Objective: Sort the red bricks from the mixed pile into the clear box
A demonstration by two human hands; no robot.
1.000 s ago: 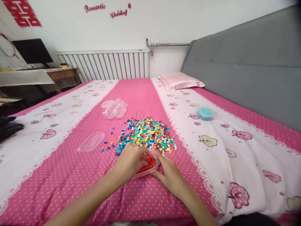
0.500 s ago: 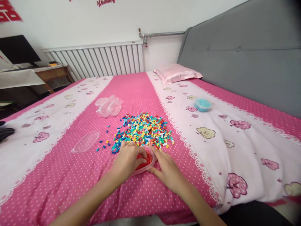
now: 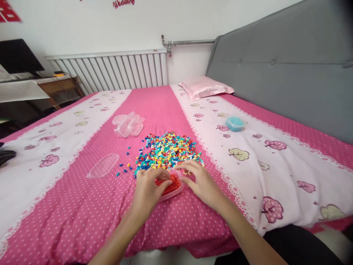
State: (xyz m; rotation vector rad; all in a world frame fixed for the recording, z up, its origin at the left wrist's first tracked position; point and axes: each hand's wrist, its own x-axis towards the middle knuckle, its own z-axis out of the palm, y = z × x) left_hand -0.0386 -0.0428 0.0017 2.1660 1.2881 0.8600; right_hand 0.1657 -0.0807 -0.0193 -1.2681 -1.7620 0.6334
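Note:
A small clear plastic tub (image 3: 176, 190) filled with red bricks sits on the pink bedspread just in front of a heap of small coloured bricks (image 3: 167, 150). My left hand (image 3: 148, 189) lies over the tub's left side, fingers curled onto the red bricks. My right hand (image 3: 199, 179) rests at the tub's right rim, fingers spread and reaching into the near edge of the heap. Whether either hand pinches a brick is hidden.
A flat clear lid (image 3: 103, 165) lies to the left, with a few stray blue bricks beside it. Several empty clear tubs (image 3: 129, 125) sit beyond the heap. A tub of light-blue bricks (image 3: 234, 123) stands at the right. A pink pillow (image 3: 205, 87) lies by the grey headboard.
My right hand has moved from the tub's near right side up to the heap's edge. The left hand stays on the red bricks. The camera view has shifted slightly.

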